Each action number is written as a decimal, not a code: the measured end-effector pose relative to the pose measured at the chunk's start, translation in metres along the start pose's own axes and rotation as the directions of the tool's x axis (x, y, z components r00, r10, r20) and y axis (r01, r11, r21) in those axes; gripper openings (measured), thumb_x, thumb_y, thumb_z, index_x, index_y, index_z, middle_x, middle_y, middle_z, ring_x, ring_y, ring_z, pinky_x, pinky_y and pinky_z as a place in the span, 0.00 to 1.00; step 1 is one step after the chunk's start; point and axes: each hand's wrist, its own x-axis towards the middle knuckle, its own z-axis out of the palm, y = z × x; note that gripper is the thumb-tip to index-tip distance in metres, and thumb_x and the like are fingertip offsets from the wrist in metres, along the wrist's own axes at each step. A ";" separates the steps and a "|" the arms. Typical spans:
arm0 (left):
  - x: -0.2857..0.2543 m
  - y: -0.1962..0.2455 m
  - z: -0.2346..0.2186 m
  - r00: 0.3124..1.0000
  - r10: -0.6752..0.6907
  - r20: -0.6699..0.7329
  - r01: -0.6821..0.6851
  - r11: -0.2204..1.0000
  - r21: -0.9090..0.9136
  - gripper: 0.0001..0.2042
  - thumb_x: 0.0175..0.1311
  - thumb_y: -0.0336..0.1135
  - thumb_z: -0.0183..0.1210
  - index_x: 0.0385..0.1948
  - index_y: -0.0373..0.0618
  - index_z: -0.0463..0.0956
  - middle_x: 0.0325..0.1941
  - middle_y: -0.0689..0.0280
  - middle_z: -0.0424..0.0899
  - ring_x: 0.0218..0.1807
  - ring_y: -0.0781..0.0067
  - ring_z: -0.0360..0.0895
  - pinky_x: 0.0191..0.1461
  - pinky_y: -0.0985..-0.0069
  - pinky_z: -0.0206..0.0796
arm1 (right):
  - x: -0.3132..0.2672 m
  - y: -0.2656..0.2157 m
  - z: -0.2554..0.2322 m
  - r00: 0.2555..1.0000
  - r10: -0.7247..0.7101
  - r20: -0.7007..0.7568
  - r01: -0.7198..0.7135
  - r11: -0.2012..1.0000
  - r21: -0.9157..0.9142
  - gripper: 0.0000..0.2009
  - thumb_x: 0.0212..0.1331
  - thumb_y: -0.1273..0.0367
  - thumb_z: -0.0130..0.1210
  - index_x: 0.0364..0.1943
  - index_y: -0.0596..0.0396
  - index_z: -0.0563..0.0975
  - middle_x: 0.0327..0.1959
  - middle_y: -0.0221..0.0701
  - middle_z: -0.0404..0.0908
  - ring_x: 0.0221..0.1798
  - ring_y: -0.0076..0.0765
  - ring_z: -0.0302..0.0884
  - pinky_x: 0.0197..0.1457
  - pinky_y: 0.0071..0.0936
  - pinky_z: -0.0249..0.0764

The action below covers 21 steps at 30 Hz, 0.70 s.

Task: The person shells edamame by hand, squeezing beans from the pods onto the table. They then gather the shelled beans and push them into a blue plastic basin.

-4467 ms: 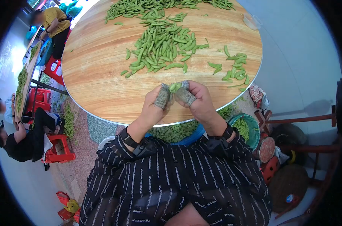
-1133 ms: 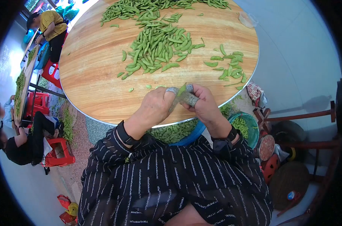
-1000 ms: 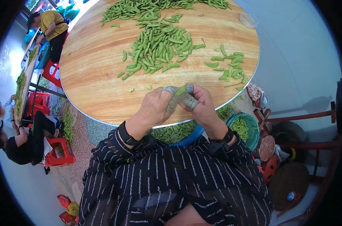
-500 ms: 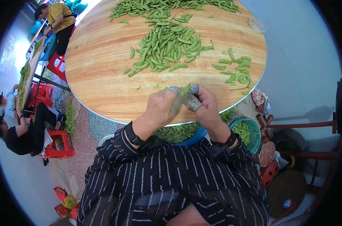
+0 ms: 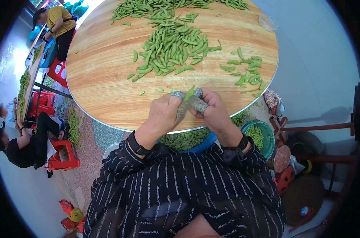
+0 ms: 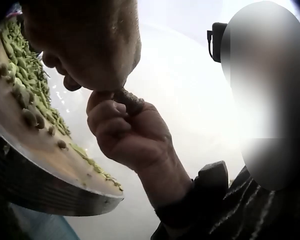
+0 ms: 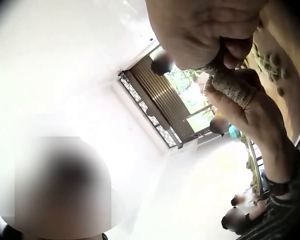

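Edamame pod (image 5: 190, 93) points away from us, angled slightly right; our left hand (image 5: 159, 115) and right hand (image 5: 217, 113) both pinch it.

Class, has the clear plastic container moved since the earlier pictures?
No, the clear plastic container is in the same place on the round table, near its far right rim.
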 end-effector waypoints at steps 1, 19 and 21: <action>-0.001 -0.004 0.002 1.000 0.012 -0.015 -0.012 0.999 -0.039 0.12 0.47 0.29 0.56 0.33 0.41 0.64 0.20 0.56 0.71 0.23 0.55 0.71 0.23 0.67 0.63 | -0.001 0.002 0.004 0.996 -0.089 -0.020 0.087 0.992 -0.092 0.04 0.50 0.79 0.47 0.30 0.58 0.71 0.22 0.23 0.70 0.23 0.15 0.63 0.26 0.13 0.60; 0.001 0.005 -0.007 0.992 -0.122 0.019 0.124 0.973 -0.193 0.10 0.50 0.29 0.53 0.32 0.39 0.64 0.22 0.53 0.73 0.24 0.53 0.72 0.24 0.68 0.62 | 0.002 -0.001 0.007 0.995 -0.100 0.018 0.102 0.977 -0.186 0.04 0.48 0.78 0.50 0.29 0.58 0.71 0.21 0.22 0.69 0.25 0.17 0.64 0.27 0.18 0.62; -0.001 0.005 -0.006 0.988 -0.155 0.027 0.156 0.944 -0.291 0.09 0.50 0.29 0.53 0.32 0.39 0.64 0.20 0.54 0.72 0.22 0.56 0.72 0.23 0.70 0.62 | 0.002 0.004 0.010 0.980 -0.199 0.011 0.190 0.921 -0.339 0.04 0.48 0.78 0.50 0.29 0.59 0.71 0.21 0.23 0.70 0.25 0.18 0.63 0.27 0.19 0.62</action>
